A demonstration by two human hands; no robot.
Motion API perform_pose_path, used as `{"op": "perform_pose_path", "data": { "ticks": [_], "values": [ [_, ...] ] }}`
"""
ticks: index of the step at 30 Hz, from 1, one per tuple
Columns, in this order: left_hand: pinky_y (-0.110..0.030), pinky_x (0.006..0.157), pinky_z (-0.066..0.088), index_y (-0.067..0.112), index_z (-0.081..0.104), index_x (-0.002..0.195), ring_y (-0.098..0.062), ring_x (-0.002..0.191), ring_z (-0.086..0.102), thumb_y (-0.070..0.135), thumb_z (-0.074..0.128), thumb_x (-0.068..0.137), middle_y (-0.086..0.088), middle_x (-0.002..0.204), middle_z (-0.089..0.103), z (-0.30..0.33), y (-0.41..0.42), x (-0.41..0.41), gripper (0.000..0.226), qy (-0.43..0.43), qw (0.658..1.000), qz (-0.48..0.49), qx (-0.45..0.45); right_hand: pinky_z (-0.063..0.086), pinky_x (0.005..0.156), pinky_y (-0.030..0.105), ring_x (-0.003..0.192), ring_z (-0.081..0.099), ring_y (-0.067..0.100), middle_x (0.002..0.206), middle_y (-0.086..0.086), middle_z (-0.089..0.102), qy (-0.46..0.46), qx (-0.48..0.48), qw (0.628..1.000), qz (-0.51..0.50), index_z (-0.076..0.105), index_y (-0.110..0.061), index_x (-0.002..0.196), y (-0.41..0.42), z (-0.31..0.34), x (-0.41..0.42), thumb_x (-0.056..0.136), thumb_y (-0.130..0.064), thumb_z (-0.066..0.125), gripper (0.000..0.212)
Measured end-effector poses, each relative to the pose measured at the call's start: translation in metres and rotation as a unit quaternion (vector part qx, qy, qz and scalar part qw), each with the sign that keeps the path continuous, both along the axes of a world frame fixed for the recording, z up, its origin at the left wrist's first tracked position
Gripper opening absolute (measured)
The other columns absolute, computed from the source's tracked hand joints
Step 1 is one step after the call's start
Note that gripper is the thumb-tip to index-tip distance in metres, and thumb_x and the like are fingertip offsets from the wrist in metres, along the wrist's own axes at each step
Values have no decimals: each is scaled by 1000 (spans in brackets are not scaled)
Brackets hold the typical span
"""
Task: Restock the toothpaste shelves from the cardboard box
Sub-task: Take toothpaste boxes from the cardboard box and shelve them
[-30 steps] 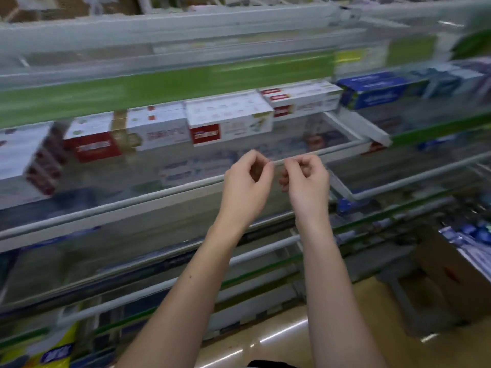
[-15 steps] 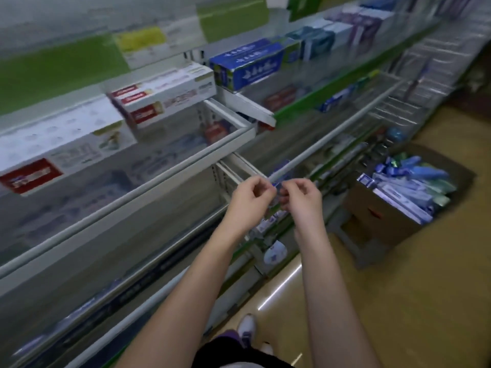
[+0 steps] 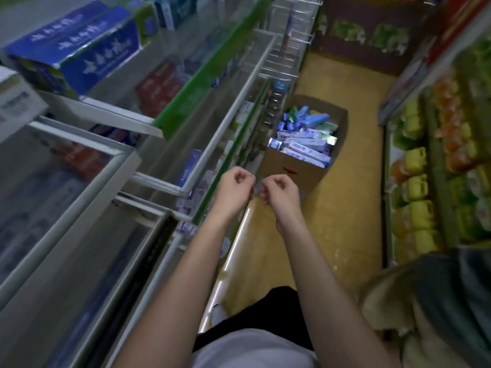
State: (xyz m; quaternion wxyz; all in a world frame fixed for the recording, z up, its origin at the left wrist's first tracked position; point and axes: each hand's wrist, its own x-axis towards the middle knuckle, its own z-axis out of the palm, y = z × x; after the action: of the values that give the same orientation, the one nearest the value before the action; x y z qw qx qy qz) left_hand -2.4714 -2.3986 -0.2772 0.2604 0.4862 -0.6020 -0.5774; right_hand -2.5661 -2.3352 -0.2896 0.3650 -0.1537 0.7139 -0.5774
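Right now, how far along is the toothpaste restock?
Done: blue boxes already sit on the upper shelf. In hand: nothing visible; the left hand and right hand are curled close together in front of the person, no carton in either grip. Left: the cardboard box on the floor is still heaped with toothpaste cartons.

This is a shop aisle, seen from above by someone standing in it. At nine to eleven o'clock run tiered shelves with green price strips and clear front guards, stocked with boxed toothpaste in blue, red and white. At three o'clock a facing rack carries rows of yellow and orange packs, and at twelve o'clock an open cardboard box of goods sits on the tan floor.
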Motion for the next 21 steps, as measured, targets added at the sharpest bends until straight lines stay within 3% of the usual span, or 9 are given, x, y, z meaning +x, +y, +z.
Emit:
{"op": "perform_pose_path", "data": {
  "ticks": [5,9,13,17,21],
  "values": [
    [-38,69,54,4,65,90,-31,71,65,13,62,91,-14,77,68,-16,-17,-39,9,-34,998,-45,-38,44,56,28,65,57,18,77,8,62,-2,11,999,-35,60,-9,92,-11,-14,-34,93,-6,59,3],
    [-46,76,56,13,64,85,-28,78,66,17,63,89,-11,81,68,-25,-44,-76,5,-79,991,-66,-91,44,53,25,61,54,14,74,6,61,-16,4,998,-61,59,-11,89,-33,-24,-73,93,-4,59,8],
    [-39,76,52,11,66,87,-24,80,65,16,62,88,-9,82,68,-31,-75,-124,6,-102,986,-67,-112,44,47,23,55,53,12,70,4,61,-26,15,997,-72,60,-9,91,-61,-39,-126,93,-4,59,5],
    [-30,67,44,11,65,87,-15,71,57,16,63,90,-3,77,64,-42,-104,-186,6,-139,979,-82,-124,46,54,30,62,57,17,73,5,65,-53,42,994,-81,58,-16,84,-93,-61,-192,91,-9,60,10],
    [-28,66,39,15,61,83,-17,69,52,13,65,90,3,70,56,-58,-133,-247,8,-163,975,-112,-98,49,59,34,62,57,21,77,10,68,-72,77,990,-93,57,-19,83,-120,-81,-256,90,-13,59,9]
  ]
}}
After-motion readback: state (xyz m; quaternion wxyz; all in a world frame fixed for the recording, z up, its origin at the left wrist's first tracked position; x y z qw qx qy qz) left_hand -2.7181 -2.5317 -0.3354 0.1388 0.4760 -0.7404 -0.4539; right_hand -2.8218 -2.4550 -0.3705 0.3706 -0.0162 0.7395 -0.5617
